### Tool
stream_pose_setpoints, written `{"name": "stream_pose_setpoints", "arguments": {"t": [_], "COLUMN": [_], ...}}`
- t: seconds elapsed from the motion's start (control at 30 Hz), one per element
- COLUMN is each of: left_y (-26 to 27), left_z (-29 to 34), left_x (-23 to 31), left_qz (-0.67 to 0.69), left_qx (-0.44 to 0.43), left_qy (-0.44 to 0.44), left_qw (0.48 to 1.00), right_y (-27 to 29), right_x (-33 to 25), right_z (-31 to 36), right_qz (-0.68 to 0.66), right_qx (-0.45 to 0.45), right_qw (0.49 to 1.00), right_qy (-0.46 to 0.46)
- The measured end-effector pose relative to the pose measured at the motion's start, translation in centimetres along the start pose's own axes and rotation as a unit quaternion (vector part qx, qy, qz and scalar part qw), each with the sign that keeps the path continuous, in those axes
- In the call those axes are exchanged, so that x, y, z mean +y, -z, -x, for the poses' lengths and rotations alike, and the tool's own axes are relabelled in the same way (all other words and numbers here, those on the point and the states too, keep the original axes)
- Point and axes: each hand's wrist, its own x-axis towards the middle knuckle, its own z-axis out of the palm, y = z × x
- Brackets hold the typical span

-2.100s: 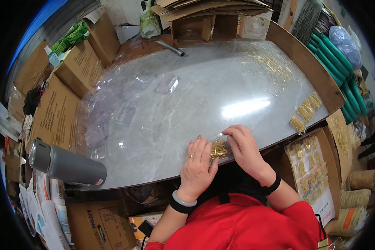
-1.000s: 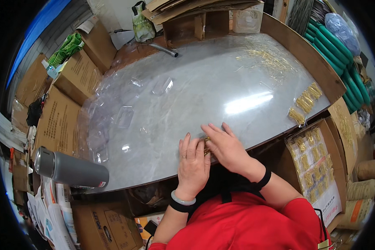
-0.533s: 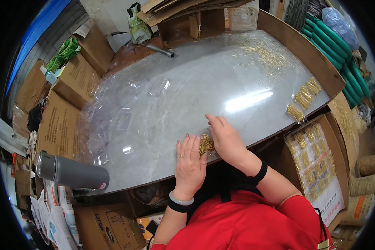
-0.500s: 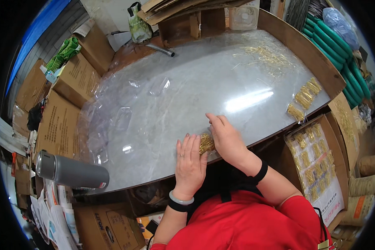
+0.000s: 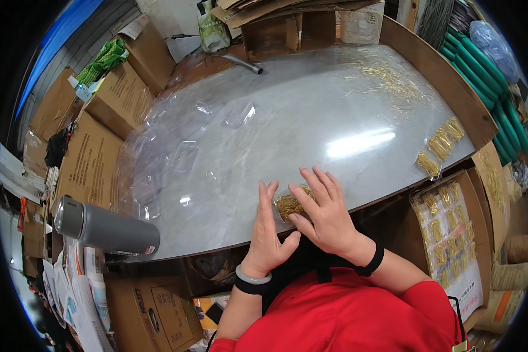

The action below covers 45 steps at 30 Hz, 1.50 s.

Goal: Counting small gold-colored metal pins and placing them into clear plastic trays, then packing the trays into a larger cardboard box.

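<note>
A clump of thin gold wire pieces (image 5: 288, 205), apparently in a small clear plastic tray, lies near the table's front edge between my two hands. My left hand (image 5: 267, 234) stands on its edge just left of the clump, fingers stretched up and thumb out, holding nothing. Fingers spread, my right hand (image 5: 328, 214) reaches over the clump's right end; whether its fingertips touch the wires I cannot tell. Several filled trays of gold wires (image 5: 444, 139) sit at the table's right edge. Loose gold pieces (image 5: 393, 85) are scattered at the far right.
Clear plastic trays (image 5: 185, 155) spread over the left of the grey table (image 5: 264, 146). A grey bottle (image 5: 117, 229) lies at the front left. Cardboard boxes (image 5: 91, 164) line the left side. An open carton of filled trays (image 5: 446, 234) stands at the right, below the tabletop.
My hands have moved apart from around the clump. The left has turned onto its edge, and the right has spread its fingers over the wires. The whole view has shifted slightly.
</note>
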Motion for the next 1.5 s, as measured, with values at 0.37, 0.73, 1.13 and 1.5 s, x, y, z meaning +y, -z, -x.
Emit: {"name": "stream_pose_setpoints", "arguments": {"t": [0.37,0.73,1.13,1.5], "left_y": [-0.3,-1.6,-1.8,-1.3], "left_z": [-0.4,0.0,-0.1,0.0], "left_x": [0.3,0.2,0.7,-0.3], "left_qz": [-0.180,-0.273,-0.270,-0.104], "left_qx": [-0.049,-0.046,-0.025,-0.019], "left_qy": [-0.053,-0.054,-0.049,-0.011], "left_qw": [0.981,0.959,0.961,0.994], "right_y": [2.2,2.6,-1.1,-0.3], "right_x": [3.2,4.7,3.8,1.0], "right_z": [-1.4,-2.6,-0.6,0.9], "right_qz": [-0.298,-0.325,-0.105,0.009], "right_qx": [-0.182,-0.242,0.039,-0.054], "right_qw": [0.923,0.905,0.992,0.998], "right_qy": [-0.162,-0.129,-0.050,-0.012]}}
